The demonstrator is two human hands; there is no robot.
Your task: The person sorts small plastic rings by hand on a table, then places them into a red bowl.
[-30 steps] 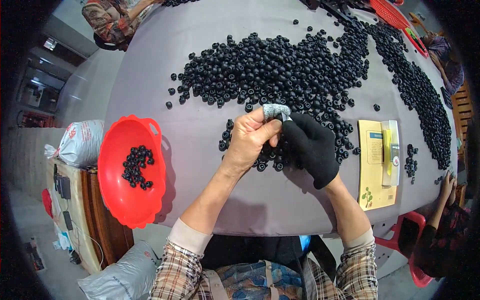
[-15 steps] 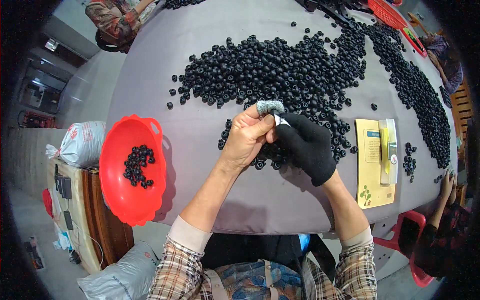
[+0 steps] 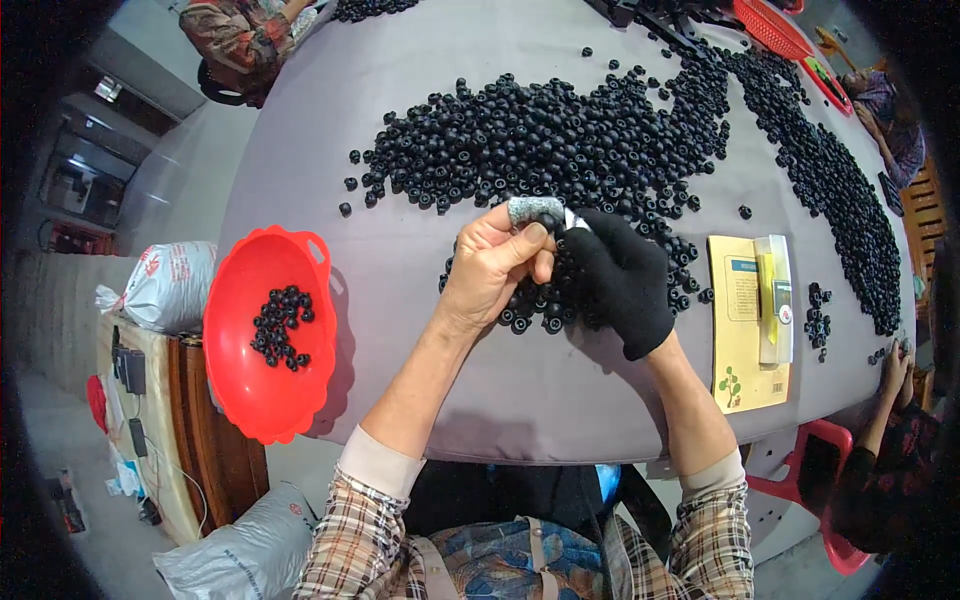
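My left hand [image 3: 492, 268] is bare except for a grey knitted sleeve on one fingertip. Its thumb and fingers pinch a small black round piece [image 3: 546, 222], partly hidden by them. Close against it, my right hand [image 3: 625, 285] wears a black glove and grips a small pale, pointed piece [image 3: 573, 220] that looks like a blade. Most of that piece is covered by the glove. Beneath and beyond both hands spreads a large pile of black round pieces with holes [image 3: 520, 140], lying on the grey-covered table [image 3: 400, 380].
A red scalloped bowl [image 3: 235, 340] with some black pieces stands at the left. Right of my hands, a yellow booklet [image 3: 735, 330] lies under a clear plastic case [image 3: 775, 300]. Another long heap [image 3: 840, 200] runs down the right side. Other people sit around the table.
My hands have drawn slightly apart at the fingertips, and the black piece in my left hand now shows more. The view has shifted a little.
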